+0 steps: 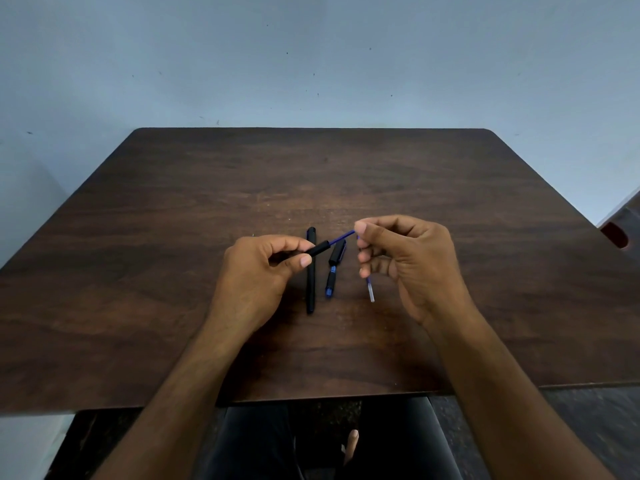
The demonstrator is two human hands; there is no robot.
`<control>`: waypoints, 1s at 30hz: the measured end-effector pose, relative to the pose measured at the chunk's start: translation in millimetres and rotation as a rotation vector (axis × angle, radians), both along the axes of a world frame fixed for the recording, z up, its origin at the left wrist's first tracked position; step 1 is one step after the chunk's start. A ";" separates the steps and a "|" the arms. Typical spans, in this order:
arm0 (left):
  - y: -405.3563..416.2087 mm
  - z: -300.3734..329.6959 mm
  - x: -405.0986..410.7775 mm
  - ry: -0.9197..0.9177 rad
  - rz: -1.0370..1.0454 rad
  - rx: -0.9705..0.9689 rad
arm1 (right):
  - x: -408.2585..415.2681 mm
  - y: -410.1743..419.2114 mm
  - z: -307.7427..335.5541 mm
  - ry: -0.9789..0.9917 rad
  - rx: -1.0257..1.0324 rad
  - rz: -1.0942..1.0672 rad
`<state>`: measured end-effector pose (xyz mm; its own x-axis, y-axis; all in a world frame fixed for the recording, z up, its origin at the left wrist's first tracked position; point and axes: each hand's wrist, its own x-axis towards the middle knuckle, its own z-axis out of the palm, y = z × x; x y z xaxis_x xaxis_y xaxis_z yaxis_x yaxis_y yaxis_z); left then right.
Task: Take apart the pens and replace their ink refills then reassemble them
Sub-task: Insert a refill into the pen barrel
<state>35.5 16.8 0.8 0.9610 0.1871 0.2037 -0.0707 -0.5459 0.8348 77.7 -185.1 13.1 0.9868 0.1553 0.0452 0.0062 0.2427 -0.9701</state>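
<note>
Left hand: fingers closed around a short black pen barrel, held above the table.
Right hand: thumb and forefinger pinched narrow on the far end of a blue refill that ran into the barrel's open end.
Second refill: a thin clear-tipped one hung below the right hand, apparently tucked under its lower fingers, though the grip was partly hidden.
On the table: a whole black pen and, just beside it, a black-and-blue pen part.
Step in hand: the refill looked partway in or out of the barrel; which, I could not tell.
Next move: a straight slide along the barrel's axis, with the thin refill kept unbent.
</note>
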 end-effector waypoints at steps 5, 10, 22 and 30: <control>-2.5 0.3 -0.8 -0.002 0.004 0.033 | 0.4 1.3 -0.2 0.005 -0.058 -0.003; -4.3 2.9 -1.8 -0.019 0.038 0.043 | 0.7 5.5 3.3 0.001 -0.113 -0.007; 10.7 0.1 -4.5 -0.007 0.034 -0.010 | 3.8 0.4 4.4 -0.035 -0.256 -0.027; 10.7 -3.7 -3.0 -0.030 0.053 -0.005 | 3.7 18.0 4.9 -0.469 -1.216 0.329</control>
